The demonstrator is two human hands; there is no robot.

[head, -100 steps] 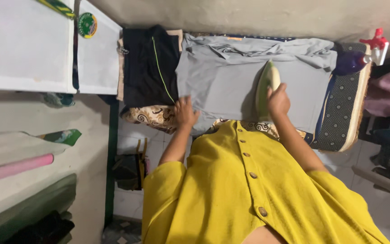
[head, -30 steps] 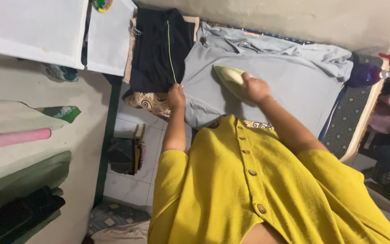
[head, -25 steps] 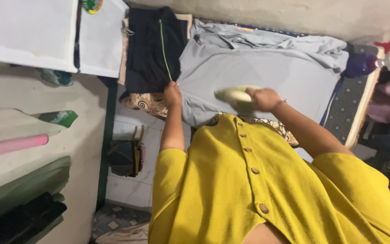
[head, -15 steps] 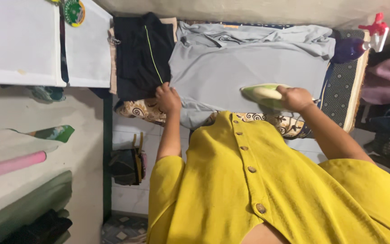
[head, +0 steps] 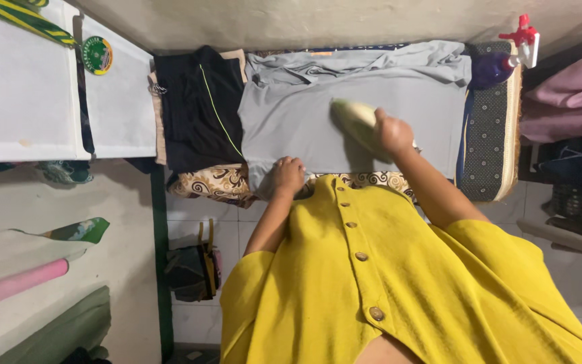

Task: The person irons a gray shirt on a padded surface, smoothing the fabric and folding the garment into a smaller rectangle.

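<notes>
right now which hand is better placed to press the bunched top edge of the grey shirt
Right. The right hand already grips the iron on the grey shirt, just below the bunched folds. The left hand rests at the near edge, holding the cloth flat.

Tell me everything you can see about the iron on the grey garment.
The iron has a pale yellow-green body, plastic by its look, lying soleplate down on the grey garment spread over the padded board. Its pointed nose aims up and left, toward the garment's bunched far edge. The right hand closes on its rear end, hiding the handle. No cord or controls can be made out. The left hand presses the garment's near edge, apart from the iron.
</notes>
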